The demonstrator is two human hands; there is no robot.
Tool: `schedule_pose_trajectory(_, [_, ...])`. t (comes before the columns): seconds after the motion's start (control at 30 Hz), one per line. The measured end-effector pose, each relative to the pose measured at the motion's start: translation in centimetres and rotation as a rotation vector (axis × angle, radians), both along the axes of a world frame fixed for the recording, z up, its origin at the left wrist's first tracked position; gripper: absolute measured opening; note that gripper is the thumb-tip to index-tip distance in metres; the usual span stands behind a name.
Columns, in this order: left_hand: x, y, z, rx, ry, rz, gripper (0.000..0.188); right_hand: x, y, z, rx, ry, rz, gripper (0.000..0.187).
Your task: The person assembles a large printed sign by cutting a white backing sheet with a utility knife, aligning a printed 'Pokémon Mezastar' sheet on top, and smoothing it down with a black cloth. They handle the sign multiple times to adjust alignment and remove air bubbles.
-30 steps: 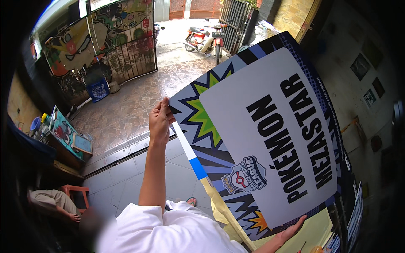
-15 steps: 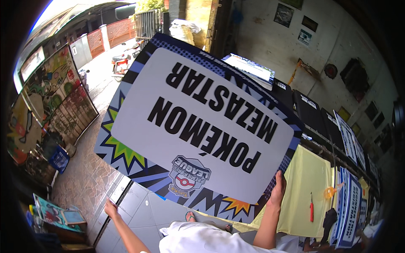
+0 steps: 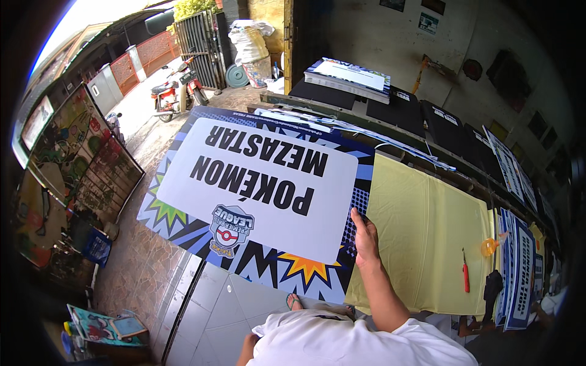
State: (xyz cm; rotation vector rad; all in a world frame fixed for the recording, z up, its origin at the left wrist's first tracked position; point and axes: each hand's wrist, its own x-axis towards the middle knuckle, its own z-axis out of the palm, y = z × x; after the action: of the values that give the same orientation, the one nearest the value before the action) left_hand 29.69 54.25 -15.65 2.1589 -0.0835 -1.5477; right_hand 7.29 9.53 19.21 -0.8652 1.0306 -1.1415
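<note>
Right hand: it clasps the side edge of a wide printed board, the right hand (image 3: 366, 241) gripping beside the dotted border of the board (image 3: 256, 198); how the fingers wrap behind is hidden from me
Left hand: out of sight, so I cannot tell its state; only a bit of the left arm (image 3: 246, 350) shows next to the white shirt (image 3: 342, 341)
Board: face toward the wearer, its lettering upside down from there, above the floor tiles (image 3: 210, 296) and beside the yellow sheet (image 3: 427, 226); whether it touches the worktable I cannot tell
Step in hand: as I judge it, one board is being held out and handled beside the worktable, with one visible hand on it
Next move: in my view it calls for a steady wrist, and support under the free side so the board does not sag
Yellow sheet: a red-handled tool (image 3: 466, 277) lies on it, with an orange object (image 3: 489, 246) near its far edge
Beyond the worktable: a stack of boards (image 3: 348, 85) rests on black panels (image 3: 450, 131)
Outside: a red motorbike (image 3: 177, 91) stands near the metal gate (image 3: 198, 55)
</note>
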Motion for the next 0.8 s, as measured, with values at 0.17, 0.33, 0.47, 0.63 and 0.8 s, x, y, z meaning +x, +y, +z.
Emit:
schedule_pose_trajectory(0.17, [0.6, -2.1, -2.2, -0.015, -0.097, 0.092, 0.045, 1.8, -0.5, -3.0, 0.045, -0.005, 0.085, 0.045])
schedule_pose_trajectory(0.33, [-0.8, -2.1, -6.8, 0.013, -0.208, 0.102, 0.049, 0.2, -0.3, -3.7, 0.092, 0.009, 0.101, 0.047])
schedule_pose_trajectory(0.47, [-3.7, 2.6, -11.2, 0.096, -0.359, 0.078, 0.052, -1.3, -3.2, -4.9, 0.102, -0.073, 0.224, 0.056])
schedule_pose_trajectory(0.63, [-1.8, 1.6, -10.7, 0.273, -0.251, 0.456, 0.060, -5.4, -8.4, -1.6, -0.050, -0.061, 0.333, 0.065])
schedule_pose_trajectory(0.8, [7.7, 4.7, -2.1, -0.168, -0.208, 1.128, 0.076, -12.9, -16.2, 0.2, -0.312, 0.239, 0.157, 0.075])
